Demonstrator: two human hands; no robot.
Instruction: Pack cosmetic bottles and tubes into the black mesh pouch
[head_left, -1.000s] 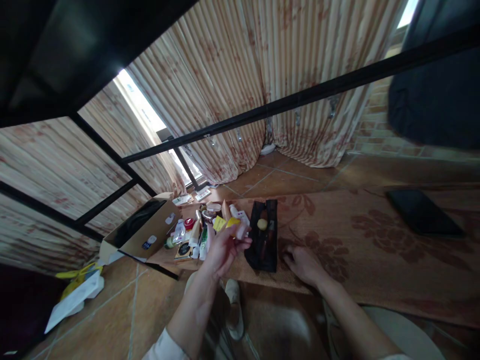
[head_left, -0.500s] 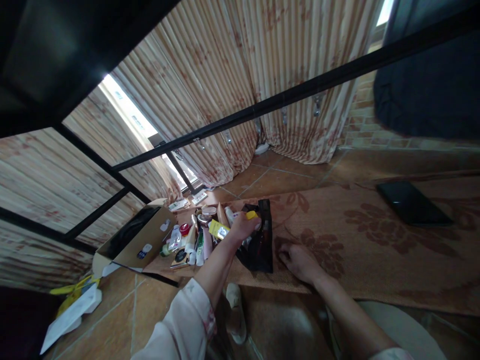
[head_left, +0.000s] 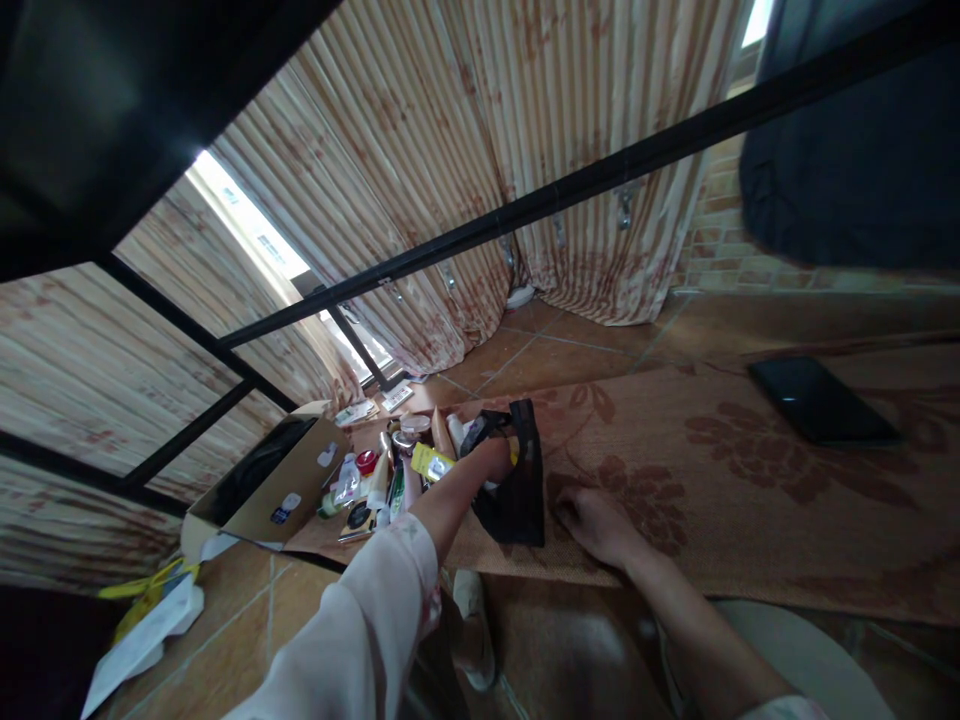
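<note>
My left hand [head_left: 496, 460] is inside the mouth of a black bag [head_left: 525, 500], its fingers mostly hidden by the bag. It is closed on a small yellow item [head_left: 514, 449], of which only an edge shows. The bag stands on a brown patterned cloth. My right hand [head_left: 596, 522] rests on the cloth to the right of the bag, fingers curled in, with nothing seen in them. Left of the bag lie a yellow tube [head_left: 431, 462], a red-lidded jar [head_left: 366, 461], a pale tube [head_left: 379, 482] and several other toiletries.
A cardboard box [head_left: 300, 475] with dark contents stands at the left end of the cloth. A black tablet [head_left: 821, 400] lies at the right. A dark metal bar [head_left: 465, 238] crosses in front of the curtains. A round stool [head_left: 795, 655] is below right.
My left hand has gone from above the bag's opening down into it with the yellow item. My right hand has stayed in place on the cloth.
</note>
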